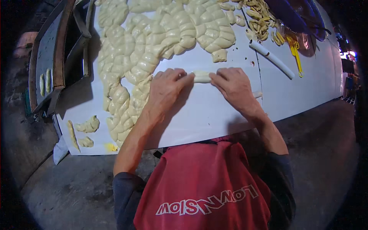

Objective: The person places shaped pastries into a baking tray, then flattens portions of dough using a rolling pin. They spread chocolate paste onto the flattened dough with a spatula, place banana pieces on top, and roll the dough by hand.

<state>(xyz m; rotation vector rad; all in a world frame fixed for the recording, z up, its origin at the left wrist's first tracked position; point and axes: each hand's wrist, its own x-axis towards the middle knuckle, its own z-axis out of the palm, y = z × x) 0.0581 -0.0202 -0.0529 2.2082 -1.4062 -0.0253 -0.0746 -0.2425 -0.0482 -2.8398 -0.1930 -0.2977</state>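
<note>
A small pale dough piece (201, 76) lies crosswise on the white work surface, its ends between my two hands. My left hand (168, 86) has its fingers curled and pinched on the left end. At the other end, my right hand (232, 86) is closed on it with thumb and bent fingers. A large spread of shaped, pale dough pieces (153, 38) covers the surface ahead and to the left of my hands, with a few loose pieces (87, 124) at the near left.
Metal trays (57, 57) stand at the left edge of the table (303, 88). At the right lie a white rod (271, 60), a yellow plastic tool (294, 48), a pile of banana-like strips (257, 21) and a blue container (291, 15). Grey floor (314, 165) shows below.
</note>
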